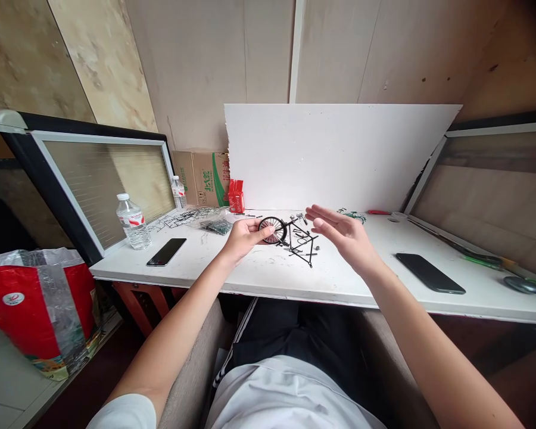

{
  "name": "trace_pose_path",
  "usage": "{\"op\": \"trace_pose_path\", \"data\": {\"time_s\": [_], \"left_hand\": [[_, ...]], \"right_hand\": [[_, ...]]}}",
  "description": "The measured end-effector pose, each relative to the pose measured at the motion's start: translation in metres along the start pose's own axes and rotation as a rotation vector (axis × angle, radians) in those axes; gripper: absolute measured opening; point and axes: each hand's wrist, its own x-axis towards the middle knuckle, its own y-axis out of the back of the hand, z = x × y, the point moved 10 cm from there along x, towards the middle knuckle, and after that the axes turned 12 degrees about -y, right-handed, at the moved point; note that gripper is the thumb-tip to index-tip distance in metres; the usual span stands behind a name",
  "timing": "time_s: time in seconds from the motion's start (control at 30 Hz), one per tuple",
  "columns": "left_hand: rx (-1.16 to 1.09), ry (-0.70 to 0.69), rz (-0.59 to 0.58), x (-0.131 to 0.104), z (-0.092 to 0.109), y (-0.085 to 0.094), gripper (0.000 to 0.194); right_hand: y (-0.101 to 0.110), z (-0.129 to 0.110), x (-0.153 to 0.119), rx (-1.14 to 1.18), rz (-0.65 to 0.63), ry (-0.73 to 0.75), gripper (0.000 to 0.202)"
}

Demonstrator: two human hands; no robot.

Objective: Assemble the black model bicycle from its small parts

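Fingers (259, 233) of the left hand (243, 238) pinch the rim of the small black spoked wheel (273, 230), thumb on the near side, the rest curled behind it. That wheel is the front end of a miniature bicycle frame (302, 241) made of thin black rods. The frame stands just above the white table (295, 277), a little past the middle, with its long axis running from the wheel at about ten o'clock toward the tapered rear at about four o'clock. The wheel end points at the left hand; the rear tip touches or nearly touches the tabletop, and I cannot tell which.

At three o'clock from the frame, the right hand (342, 233) hovers with fingers spread wide and slightly bent, palm turned left, holding nothing, just beside the frame but apart from it.

Loose small metal parts (302, 218) lie at twelve o'clock from the frame. A dark phone (166, 251) lies at nine o'clock, with a water bottle (133, 221) beyond it. Another dark phone (429, 273) lies at four o'clock. A red box (236, 196) stands at eleven o'clock against the white board (339, 152).
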Motion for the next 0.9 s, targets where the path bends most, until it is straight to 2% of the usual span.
{"op": "trace_pose_path", "data": {"time_s": [0.1,0.2,0.33,0.57,0.7,0.9], "left_hand": [[-0.061,0.021,0.041,0.0,-0.004,0.005,0.042],[-0.125,0.048,0.037,0.0,-0.007,0.005,0.039],[-0.172,0.06,0.025,0.001,-0.006,0.003,0.037],[-0.178,0.099,-0.009,-0.002,-0.008,-0.001,0.036],[-0.209,0.154,-0.05,-0.004,-0.012,-0.006,0.036],[-0.2,0.148,-0.057,-0.003,-0.014,-0.005,0.042]], "right_hand": [[0.001,0.005,0.0,-0.135,0.038,-0.03,0.061],[-0.006,0.006,0.001,-0.246,-0.005,-0.037,0.054],[-0.014,0.005,0.001,-0.32,-0.072,-0.047,0.06],[-0.009,0.007,0.003,-0.25,-0.049,-0.067,0.063],[-0.004,0.014,0.008,-0.148,-0.027,-0.109,0.059],[0.002,0.028,0.018,-0.06,-0.056,-0.123,0.055]]}}
